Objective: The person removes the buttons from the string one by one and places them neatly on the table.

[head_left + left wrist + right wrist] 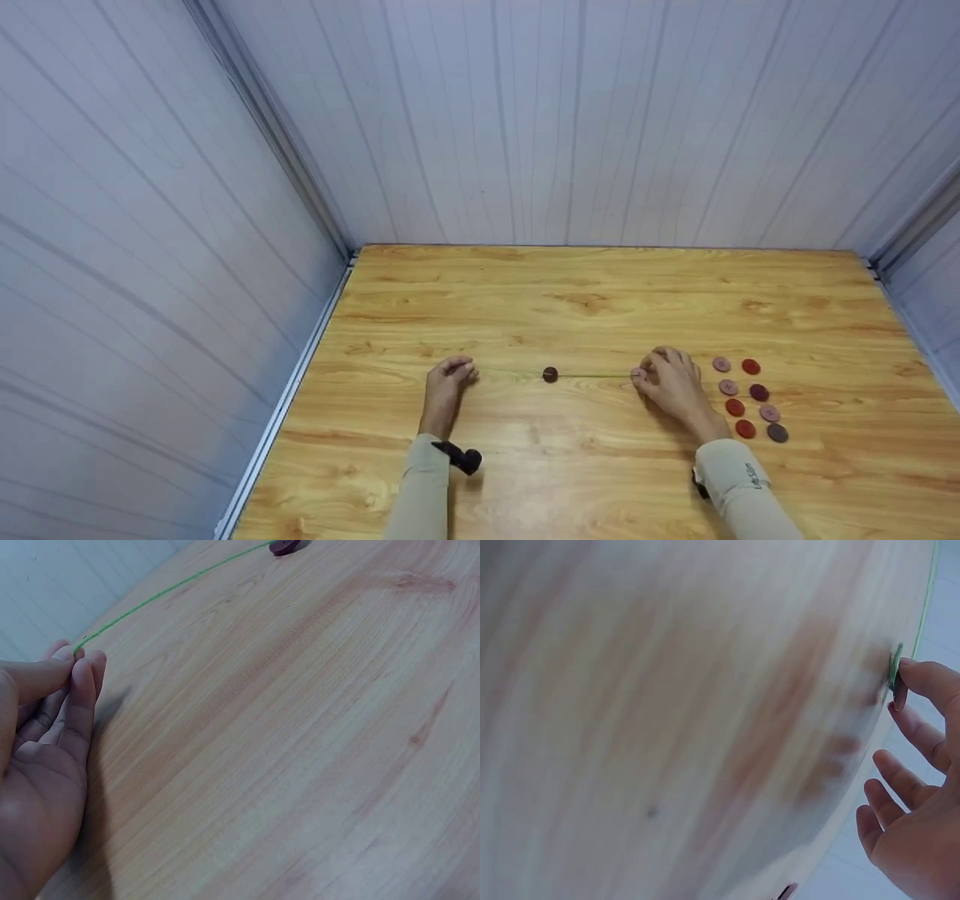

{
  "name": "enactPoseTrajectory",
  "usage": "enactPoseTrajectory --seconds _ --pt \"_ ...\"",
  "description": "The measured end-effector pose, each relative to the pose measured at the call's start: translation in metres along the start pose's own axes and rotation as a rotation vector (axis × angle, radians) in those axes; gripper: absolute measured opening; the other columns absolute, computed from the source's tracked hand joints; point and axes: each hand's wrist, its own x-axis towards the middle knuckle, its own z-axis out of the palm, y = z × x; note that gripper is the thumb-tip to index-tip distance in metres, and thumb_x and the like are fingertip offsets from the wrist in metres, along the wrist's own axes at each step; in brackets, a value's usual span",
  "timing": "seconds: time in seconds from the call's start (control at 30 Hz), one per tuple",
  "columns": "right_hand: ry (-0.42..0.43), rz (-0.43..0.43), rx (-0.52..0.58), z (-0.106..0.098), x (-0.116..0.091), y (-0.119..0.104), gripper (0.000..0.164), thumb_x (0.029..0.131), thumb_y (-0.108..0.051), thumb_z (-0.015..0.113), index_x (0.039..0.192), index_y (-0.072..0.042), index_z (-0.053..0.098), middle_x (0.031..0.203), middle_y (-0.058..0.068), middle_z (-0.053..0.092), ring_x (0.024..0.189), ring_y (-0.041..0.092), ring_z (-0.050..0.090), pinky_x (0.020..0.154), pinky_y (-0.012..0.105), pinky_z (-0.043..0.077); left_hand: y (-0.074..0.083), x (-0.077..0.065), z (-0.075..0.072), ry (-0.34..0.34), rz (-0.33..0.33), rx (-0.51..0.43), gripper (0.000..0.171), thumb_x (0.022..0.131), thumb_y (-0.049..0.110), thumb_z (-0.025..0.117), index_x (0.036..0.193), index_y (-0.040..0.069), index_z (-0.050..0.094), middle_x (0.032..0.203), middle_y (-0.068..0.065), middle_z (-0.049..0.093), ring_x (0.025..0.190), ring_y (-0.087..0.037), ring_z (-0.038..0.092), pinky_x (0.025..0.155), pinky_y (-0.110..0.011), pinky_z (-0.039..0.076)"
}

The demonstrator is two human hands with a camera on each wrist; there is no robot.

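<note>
My left hand pinches a bright green string between thumb and fingertips, just above the table. From there the string runs right to a dark maroon button, which is threaded on it and sits between the hands. Beyond that button the string continues straight to my right hand. Thumb and index finger of that hand pinch a pink button by its edge, while the other fingers are loosely bent. In the right wrist view green string lies against the face of the pinched button.
Right of my right hand, loose buttons lie in two rough columns: pink ones, red ones, a maroon one and a grey one. The wooden table meets pale panel walls at the back and sides.
</note>
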Motion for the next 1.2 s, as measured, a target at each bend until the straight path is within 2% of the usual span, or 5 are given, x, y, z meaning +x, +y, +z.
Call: enactPoseTrajectory --seconds 0.2,0.6,0.97,1.2 --pt "0.007 0.019 0.002 -0.004 -0.001 0.005 0.023 0.090 -0.028 0.067 0.100 -0.008 0.062 0.134 0.026 0.045 0.125 0.048 0.031 0.099 0.066 0.024 0.001 0.000 0.000 0.008 -0.026 -0.012 0.021 0.089 -0.002 0.062 0.107 -0.012 0.059 0.099 -0.016 0.062 0.084 -0.020 0.066 0.084 -0.034 0.058" --pt "0.025 0.039 -0.033 -0.013 -0.007 0.016 0.023 0.088 -0.025 0.068 0.100 -0.007 0.063 0.132 0.028 0.046 0.125 0.050 0.032 0.100 0.068 0.023 0.000 0.000 0.001 0.012 -0.011 -0.003 0.020 0.089 -0.003 0.062 0.106 -0.013 0.059 0.094 -0.014 0.063 0.082 -0.020 0.066 0.080 -0.032 0.059" --pt "0.031 0.027 -0.008 -0.021 -0.012 0.024 0.024 0.088 -0.023 0.068 0.103 -0.004 0.062 0.132 0.030 0.043 0.126 0.052 0.029 0.105 0.072 0.010 0.000 0.001 0.000 0.004 -0.010 -0.007 0.024 0.089 -0.002 0.063 0.109 -0.015 0.058 0.099 -0.017 0.063 0.083 -0.020 0.066 0.084 -0.034 0.058" --pt "0.022 0.023 -0.041 -0.025 -0.015 0.025 0.024 0.089 -0.025 0.067 0.103 -0.005 0.061 0.132 0.028 0.044 0.125 0.051 0.030 0.111 0.064 0.010 0.000 0.000 0.001 0.013 -0.011 -0.009 0.020 0.088 -0.005 0.062 0.106 -0.014 0.059 0.099 -0.018 0.063 0.082 -0.020 0.066 0.079 -0.031 0.058"
